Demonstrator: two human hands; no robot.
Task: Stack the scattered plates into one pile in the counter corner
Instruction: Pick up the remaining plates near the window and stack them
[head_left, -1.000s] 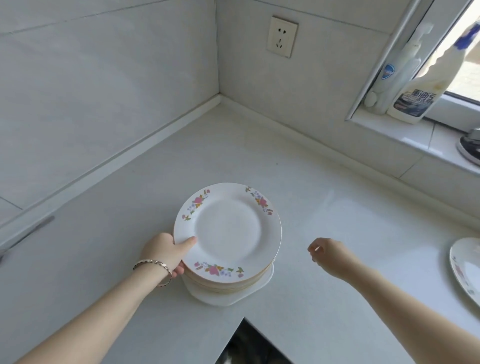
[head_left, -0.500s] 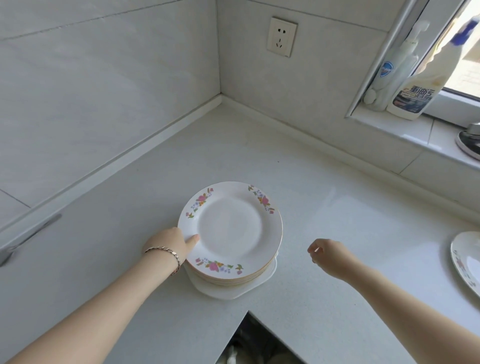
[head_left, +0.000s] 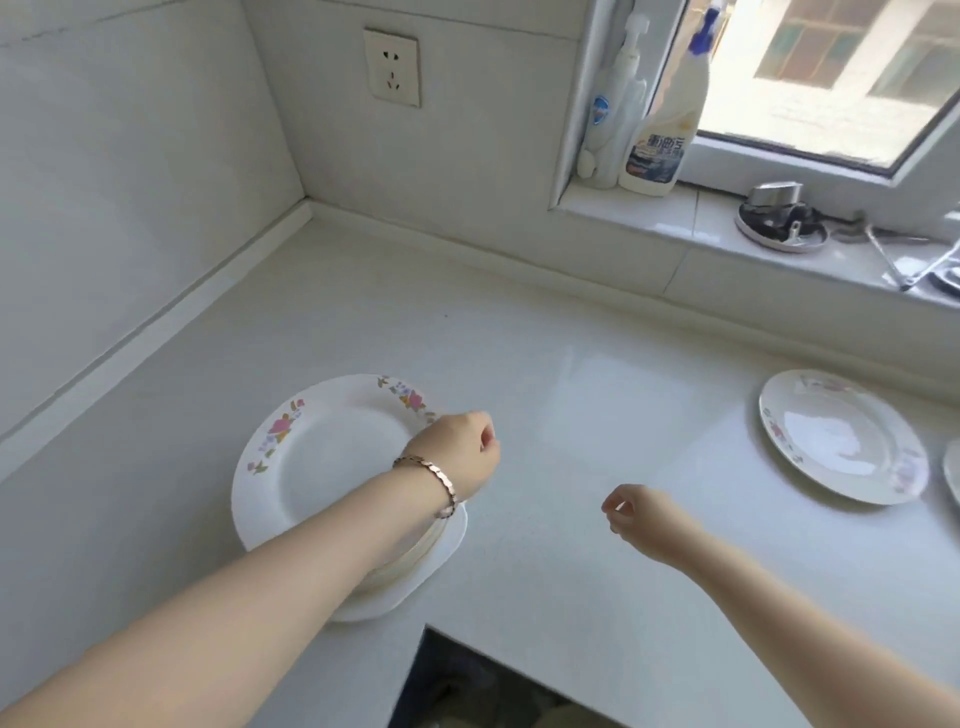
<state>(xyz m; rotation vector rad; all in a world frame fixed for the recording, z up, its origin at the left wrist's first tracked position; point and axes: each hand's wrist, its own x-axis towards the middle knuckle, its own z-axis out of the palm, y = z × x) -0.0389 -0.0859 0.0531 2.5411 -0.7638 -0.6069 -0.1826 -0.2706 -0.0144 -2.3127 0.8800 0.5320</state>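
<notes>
Both hands bare of plates, between the pile and the loose plate on the right

The left hand (head_left: 457, 452), loosely curled and holding nothing, hangs over the right rim of the plate pile (head_left: 317, 467), its forearm crossing the top plate; the right hand (head_left: 636, 517) hovers over bare counter (head_left: 545, 322), fingers loosely bent, also holding nothing; the pile sits toward the counter's front edge, well short of the corner; a single floral plate (head_left: 841, 436) lies flat well to the right below the windowsill (head_left: 649, 218), with the sliver of another plate (head_left: 953, 467) at the frame's edge. I judge these glazed ceramic: stiff, slick, chip-prone, light singly but heavy stacked; best pinched at the raised rim with a thumb on top, and set down flat; the pile probably wants two hands under its base.
</notes>
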